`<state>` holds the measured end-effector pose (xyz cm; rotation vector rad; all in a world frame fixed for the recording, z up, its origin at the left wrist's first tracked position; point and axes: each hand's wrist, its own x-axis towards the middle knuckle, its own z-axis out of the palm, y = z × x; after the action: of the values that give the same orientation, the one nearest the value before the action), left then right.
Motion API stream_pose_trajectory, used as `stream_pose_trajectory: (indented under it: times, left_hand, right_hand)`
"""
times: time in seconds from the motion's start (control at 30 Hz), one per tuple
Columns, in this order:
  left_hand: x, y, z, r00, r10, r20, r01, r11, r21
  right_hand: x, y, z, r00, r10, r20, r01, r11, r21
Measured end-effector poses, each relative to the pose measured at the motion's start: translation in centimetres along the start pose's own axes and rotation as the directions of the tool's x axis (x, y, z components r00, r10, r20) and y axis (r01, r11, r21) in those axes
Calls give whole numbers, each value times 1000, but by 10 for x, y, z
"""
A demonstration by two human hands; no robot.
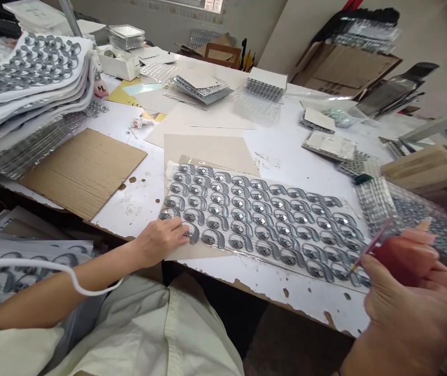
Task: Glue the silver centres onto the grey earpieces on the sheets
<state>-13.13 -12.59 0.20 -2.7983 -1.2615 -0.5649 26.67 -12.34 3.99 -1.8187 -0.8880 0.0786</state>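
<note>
A sheet (262, 222) of grey curled pieces with faceted gems in rows lies under clear film on the table. My left hand (163, 240) rests at its near left corner, fingers bent together against a grey piece (192, 232); whatever they pinch is hidden. At the right, my right hand (415, 303) is wrapped round a soft red bottle (407, 258) with a pale nozzle. The same hand also grips a thin pink tool (376, 237), apparently tweezers, its tip over the sheet's right end.
Brown cardboard (86, 169) lies left of the sheet, beside a tall stack of gem sheets (31, 99). Beige card (208, 149) extends beneath the sheet. Small packs (266, 83) stand farther back. Loose shiny pieces (431, 219) and boxes (427, 167) are at right. A white cable (62, 269) crosses my left forearm.
</note>
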Motion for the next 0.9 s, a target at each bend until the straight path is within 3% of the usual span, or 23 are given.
stream_pose_trajectory:
  times: [0.1, 0.3, 0.4, 0.47, 0.53, 0.57, 0.63, 0.67, 0.77, 0.83, 0.9]
  left_hand:
    - [3, 1, 0, 998, -46, 33, 47, 999, -15]
    - [7, 8, 0, 980, -75, 186, 55, 992, 112]
    - [8, 12, -5, 976, -77, 202, 53, 991, 123]
    - [11, 10, -11, 991, -46, 126, 32, 994, 108]
    - [16, 3, -18, 999, 25, -21, -23, 993, 112]
    - [20, -2, -22, 991, 78, -109, -64, 990, 125]
    - [32, -15, -30, 942, 197, -273, -156, 974, 166]
    - [39, -21, -33, 907, 255, -335, -198, 961, 194]
    - [62, -38, -39, 819, 374, -435, -264, 919, 292]
    - [73, -44, -38, 783, 417, -462, -286, 900, 328]
    - [80, -50, -35, 750, 460, -475, -324, 881, 344]
  right_hand:
    - [-5, -4, 1, 998, -56, -17, 58, 992, 113]
    - [-20, -24, 5, 999, 1, 38, -7, 987, 160]
    - [-27, -42, 16, 986, 4, 168, -41, 975, 218]
    - [-32, -57, 29, 950, 2, 311, -84, 965, 249]
    - [-41, -77, 45, 856, 1, 518, -182, 936, 300]
    - [-46, -87, 55, 778, -5, 629, -260, 908, 329]
    - [-58, -109, 74, 594, -29, 804, -434, 830, 350]
    - [-63, -118, 85, 537, -38, 843, -521, 771, 367]
    - [-79, -137, 114, 294, -24, 956, -733, 637, 241]
    - [-88, -140, 128, 217, -3, 976, -782, 598, 176]
    - [-94, -139, 136, 185, 2, 983, -796, 586, 149]
